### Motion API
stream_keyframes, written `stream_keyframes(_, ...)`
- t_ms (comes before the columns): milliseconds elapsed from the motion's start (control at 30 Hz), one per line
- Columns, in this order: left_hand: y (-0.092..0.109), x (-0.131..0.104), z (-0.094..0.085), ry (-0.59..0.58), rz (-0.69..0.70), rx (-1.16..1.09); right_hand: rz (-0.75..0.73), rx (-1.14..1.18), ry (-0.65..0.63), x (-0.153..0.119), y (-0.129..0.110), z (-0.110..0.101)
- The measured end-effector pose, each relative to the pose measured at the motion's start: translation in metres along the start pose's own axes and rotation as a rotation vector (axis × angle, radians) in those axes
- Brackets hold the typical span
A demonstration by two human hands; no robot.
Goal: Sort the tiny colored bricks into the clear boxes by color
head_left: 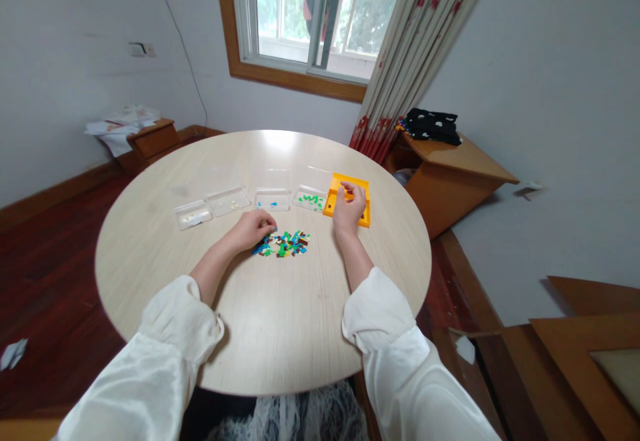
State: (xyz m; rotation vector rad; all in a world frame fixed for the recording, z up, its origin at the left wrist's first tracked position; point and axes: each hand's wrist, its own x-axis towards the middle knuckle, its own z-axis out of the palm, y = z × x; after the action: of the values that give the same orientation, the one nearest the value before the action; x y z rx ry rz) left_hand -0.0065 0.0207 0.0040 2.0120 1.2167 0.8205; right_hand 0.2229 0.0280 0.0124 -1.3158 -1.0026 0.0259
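A loose pile of small toy bricks (pixel 284 246) in blue, green, brown, white and yellow lies on the round table. My left hand (pixel 254 227) is at the pile's left edge, thumb and fingers pinched, with a speck of blue at the fingertips that looks like a small brick. Over the yellow box (pixel 367 218) hangs my right hand (pixel 350 207), fingers curled in towards the thumb. Something dark red shows by those fingers; whether it is held or lies in the box is unclear. Beside the box, a clear plastic box (pixel 295 203) contains green bricks (pixel 311 201).
Another clear box (pixel 273 209) has a few blue bricks in it. Further left are two clear boxes (pixel 213 213) with small pale pieces. The round table (pixel 280 321) has a curved front edge close to me. A wooden cabinet (pixel 440 181) stands beyond it on the right.
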Motion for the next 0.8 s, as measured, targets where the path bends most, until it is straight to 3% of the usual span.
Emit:
stream_keyframes(200,0.012,0.002,0.004,0.243,-0.163,-0.594,0.006,0.004,-0.033,-0.002,-0.002,0.0)
stream_keyframes(367,0.018,0.003,-0.002,0.211,-0.28,-0.9,0.025,0.02,-0.044,-0.002,-0.003,0.001)
stream_keyframes(567,0.02,0.002,-0.006,0.21,-0.285,-0.867,-0.032,0.049,-0.112,-0.009,-0.007,0.003)
stream_keyframes(800,0.01,0.007,-0.005,0.441,-0.248,-0.775,-0.12,0.045,-0.197,-0.015,-0.007,0.007)
